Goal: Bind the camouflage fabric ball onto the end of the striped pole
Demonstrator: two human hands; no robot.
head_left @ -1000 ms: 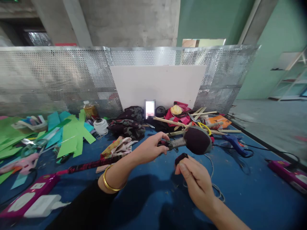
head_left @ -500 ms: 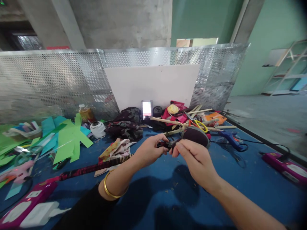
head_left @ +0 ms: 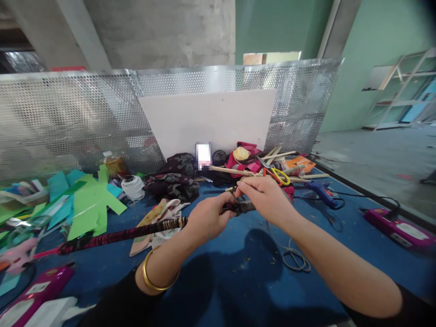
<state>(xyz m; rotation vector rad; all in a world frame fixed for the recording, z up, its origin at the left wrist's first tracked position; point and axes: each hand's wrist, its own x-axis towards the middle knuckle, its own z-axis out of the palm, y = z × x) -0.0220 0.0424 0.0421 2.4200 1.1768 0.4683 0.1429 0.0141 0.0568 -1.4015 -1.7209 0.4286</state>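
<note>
My left hand (head_left: 213, 213) is closed around a long stick wrapped in dark red and black bands (head_left: 129, 234), which slants down to the left. Just beyond its fingers, the stick's dark, greyish-bound part (head_left: 245, 207) shows. Above that part my right hand (head_left: 262, 190) pinches thin strands, apparently of grey cord; the fingertips partly hide them. A loose coil of grey cord (head_left: 296, 260) lies on the blue table below the right wrist, one strand running up towards the stick. Whatever is at the stick's far end is hidden behind the right hand.
Green paper strips (head_left: 90, 204), a white string spool (head_left: 132, 187) and folded cloth (head_left: 158, 222) lie left. Dark camouflage fabric (head_left: 173, 177), a lit phone (head_left: 204, 154) and yellow-handled scissors (head_left: 281, 176) are behind. A blue glue gun (head_left: 322, 193) and purple power strip (head_left: 397, 229) sit right.
My right hand has moved up and left over the stick. The dark round end beside it is now out of sight, and the grey cord coil has come into view. The view has shifted slightly right.
</note>
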